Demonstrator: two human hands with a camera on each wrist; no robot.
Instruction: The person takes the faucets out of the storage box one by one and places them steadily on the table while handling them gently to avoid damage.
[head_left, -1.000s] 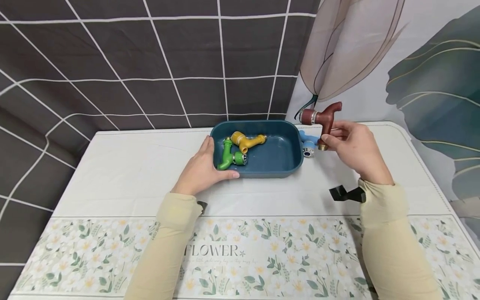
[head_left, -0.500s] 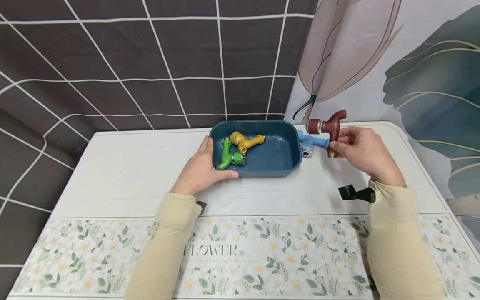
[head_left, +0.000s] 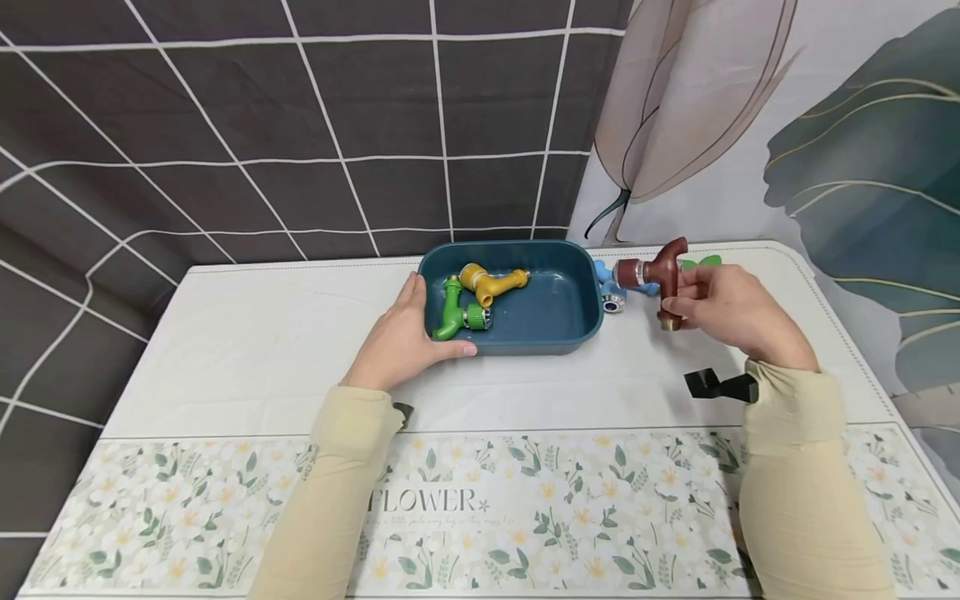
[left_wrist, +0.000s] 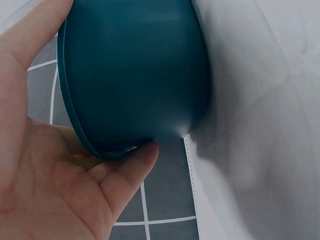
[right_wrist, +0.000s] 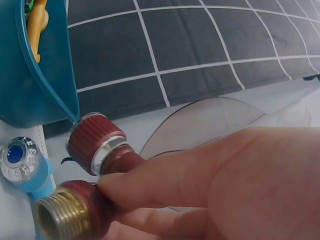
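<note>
My left hand (head_left: 392, 337) grips the left end of a dark teal basin (head_left: 551, 346), its thumb along the near wall and fingers on the end. In the left wrist view the hand spans the basin's end wall (left_wrist: 130, 75). A green tap (head_left: 452, 312) and a yellow tap (head_left: 491, 285) lie inside at the left. To the right of the basin, my right hand (head_left: 738, 312) pinches a dark red tap (head_left: 663, 271) by its body, brass threaded end (right_wrist: 62, 215) downward. Behind that tap, a blue tap (head_left: 612, 300) lies on the table, partly hidden.
Beyond the right hand shows a bright green piece (head_left: 705, 261), mostly hidden. The white tablecloth (head_left: 562, 392) has a floral band along its front. A dark tiled-pattern cloth (head_left: 495, 192) hangs right behind the basin. Black straps (head_left: 720, 386) stick out at the cuffs.
My right hand has moved right and lower with the red tap. The bright green piece now shows beyond that hand. The left hand and basin have stayed in place.
</note>
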